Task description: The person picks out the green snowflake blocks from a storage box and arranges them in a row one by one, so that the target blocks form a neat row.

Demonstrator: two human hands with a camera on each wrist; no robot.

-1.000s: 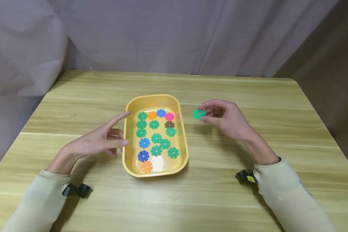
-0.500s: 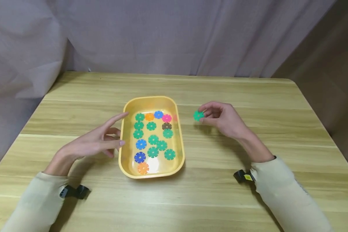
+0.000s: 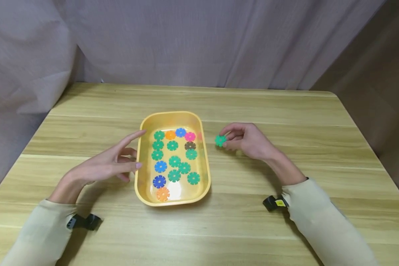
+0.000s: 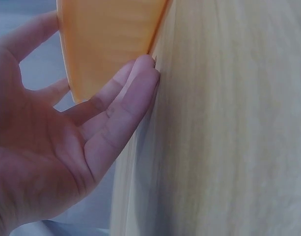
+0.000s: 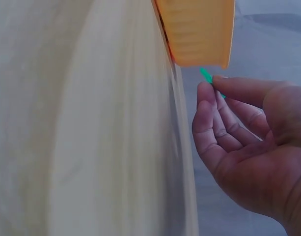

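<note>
In the head view, my right hand [image 3: 252, 142] pinches a green notched, snowflake-shaped plastic disc [image 3: 220, 140] between thumb and fingertips, just right of the yellow tray [image 3: 206, 184]. The right wrist view shows that disc [image 5: 205, 74] edge-on at the fingertips, close to the tray's end wall [image 5: 199, 34]. At the tray's left side is my left hand [image 3: 106, 160], its index finger and thumb stretched out to touch the rim. Its other fingers lie lower, against the tray's outer wall [image 4: 111, 39] in the left wrist view.
Inside the tray lie several more notched discs: green ones [image 3: 174, 176], blue ones [image 3: 159, 181], orange ones [image 3: 163, 194], a pink one [image 3: 190, 136] and a brown one [image 3: 190, 145]. Everything rests on a wood-grain table [image 3: 239, 229], with a grey curtain [image 3: 159, 44] behind.
My right hand has come lower and slightly left, nearer the table, still pinching the green disc. The left hand stays at the tray's rim. The whole head view has shifted a little.
</note>
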